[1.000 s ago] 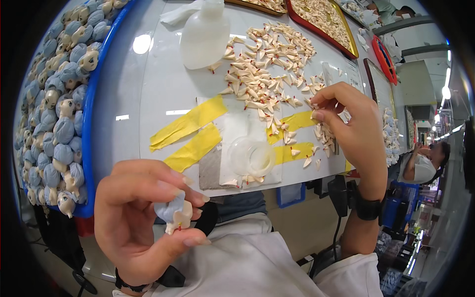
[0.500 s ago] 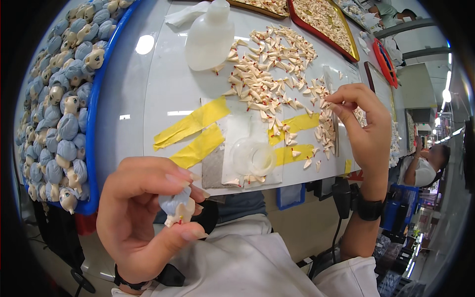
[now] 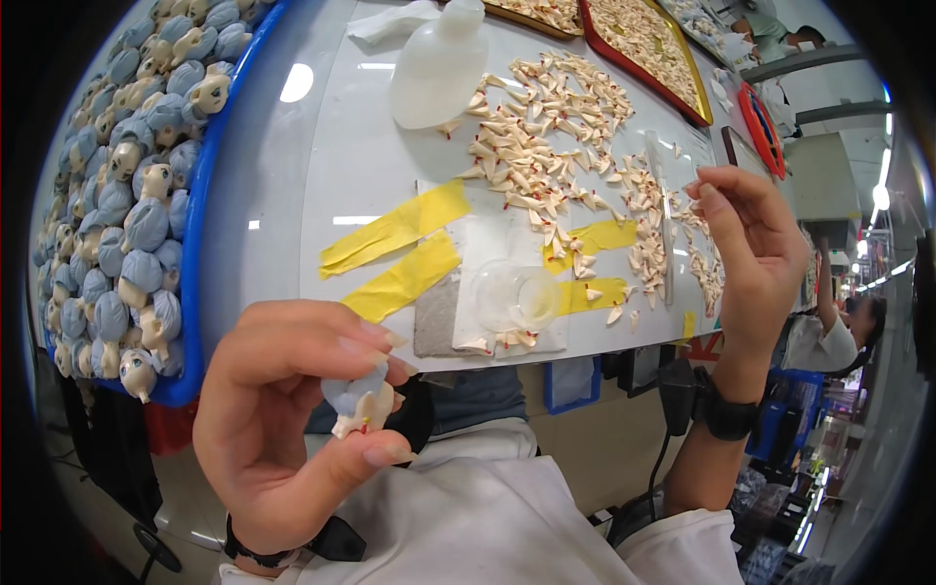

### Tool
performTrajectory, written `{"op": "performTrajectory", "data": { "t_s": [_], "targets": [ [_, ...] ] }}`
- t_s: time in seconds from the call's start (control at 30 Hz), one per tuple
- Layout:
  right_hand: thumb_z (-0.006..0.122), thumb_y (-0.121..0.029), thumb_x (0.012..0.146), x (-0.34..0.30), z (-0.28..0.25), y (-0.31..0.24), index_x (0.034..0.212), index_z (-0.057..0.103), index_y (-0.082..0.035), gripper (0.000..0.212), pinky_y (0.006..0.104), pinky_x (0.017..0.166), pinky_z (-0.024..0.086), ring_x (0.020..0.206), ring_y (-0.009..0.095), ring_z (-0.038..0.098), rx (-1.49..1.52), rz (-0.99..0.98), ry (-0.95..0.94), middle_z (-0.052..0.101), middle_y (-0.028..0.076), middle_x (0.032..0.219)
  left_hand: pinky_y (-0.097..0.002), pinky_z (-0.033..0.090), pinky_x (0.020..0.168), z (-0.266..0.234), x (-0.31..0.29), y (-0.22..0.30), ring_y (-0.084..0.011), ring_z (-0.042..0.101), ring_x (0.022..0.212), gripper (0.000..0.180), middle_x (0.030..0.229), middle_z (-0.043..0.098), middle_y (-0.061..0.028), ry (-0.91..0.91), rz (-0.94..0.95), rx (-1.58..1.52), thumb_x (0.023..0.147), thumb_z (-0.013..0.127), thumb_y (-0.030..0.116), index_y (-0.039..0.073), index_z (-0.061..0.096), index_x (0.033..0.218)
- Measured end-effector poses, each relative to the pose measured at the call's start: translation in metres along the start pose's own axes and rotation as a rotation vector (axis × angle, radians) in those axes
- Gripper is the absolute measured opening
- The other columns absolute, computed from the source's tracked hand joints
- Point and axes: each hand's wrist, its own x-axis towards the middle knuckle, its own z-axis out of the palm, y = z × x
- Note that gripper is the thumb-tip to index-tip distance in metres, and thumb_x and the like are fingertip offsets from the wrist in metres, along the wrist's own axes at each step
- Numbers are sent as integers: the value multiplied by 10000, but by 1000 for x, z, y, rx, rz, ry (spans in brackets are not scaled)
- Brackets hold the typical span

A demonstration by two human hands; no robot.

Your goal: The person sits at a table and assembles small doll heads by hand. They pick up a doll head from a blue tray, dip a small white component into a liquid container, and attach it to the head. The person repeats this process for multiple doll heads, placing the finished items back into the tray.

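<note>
My left hand is closed round a small doll head with pale blue hair. The head sits between thumb and fingers, and a small red and yellow spot shows near the thumb. My right hand is raised over the right part of the table with thumb and forefinger pinched together. Whatever lies between those fingertips is too small to make out. Below and left of it spreads a pile of small cream pointed pieces with red tips. Nearer me, a clear round cup stands on a white sheet.
A blue tray full of similar doll heads fills the left. A translucent white bottle stands at the back. Yellow tape strips lie mid-table, and a clear ruler-like strip at right. A red-rimmed tray holds more pieces.
My right hand has lifted away from the small pieces and moved right, fingers still pinched. The left hand keeps hold of the doll head. The view has shifted slightly.
</note>
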Motion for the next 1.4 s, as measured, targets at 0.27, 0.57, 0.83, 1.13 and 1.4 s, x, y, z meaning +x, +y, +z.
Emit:
{"op": "performTrajectory", "data": {
  "t_s": [0.27, 0.57, 0.83, 1.13, 1.4],
  "targets": [
    [632, 68, 745, -6, -2, -3, 846, 609, 51, 105, 220, 736, 436, 775, 109, 566, -39, 21, 22, 618, 63, 823, -239, 482, 650, 3, 0, 3, -184, 572, 777, 446, 980, 475, -133, 101, -66, -38, 701, 732, 186, -13, 478, 1010],
    [630, 84, 733, -20, 10, -27, 823, 604, 48, 101, 234, 746, 446, 792, 137, 574, 50, 30, -11, 618, 86, 846, -282, 467, 726, -21, 8, -6, -216, 553, 866, 449, 995, 483, -150, -217, 155, 177, 684, 744, 139, -10, 474, 1011],
    [621, 148, 606, -38, 52, -45, 746, 606, 16, 193, 253, 655, 414, 720, 157, 519, -119, -251, -206, 545, 87, 759, -320, 469, 745, -21, 9, -11, -244, 563, 870, 396, 994, 471, -150, -327, 189, 8, 695, 756, 162, 47, 500, 974],
    [644, 124, 539, -37, 55, -44, 705, 622, -7, 212, 264, 609, 386, 682, 173, 500, -222, -377, -181, 546, 66, 712, -243, 515, 613, 2, 0, -1, -227, 611, 740, 418, 995, 465, -153, -95, -87, -193, 725, 745, 218, 23, 497, 1000],
    [643, 112, 549, -41, 54, -42, 683, 616, -15, 187, 268, 609, 369, 675, 173, 496, -228, -365, -145, 543, 61, 694, -237, 504, 542, 10, -3, -6, -210, 608, 712, 498, 877, 530, -134, 25, -130, -215, 704, 754, 290, 7, 491, 1017]
  ]
}}
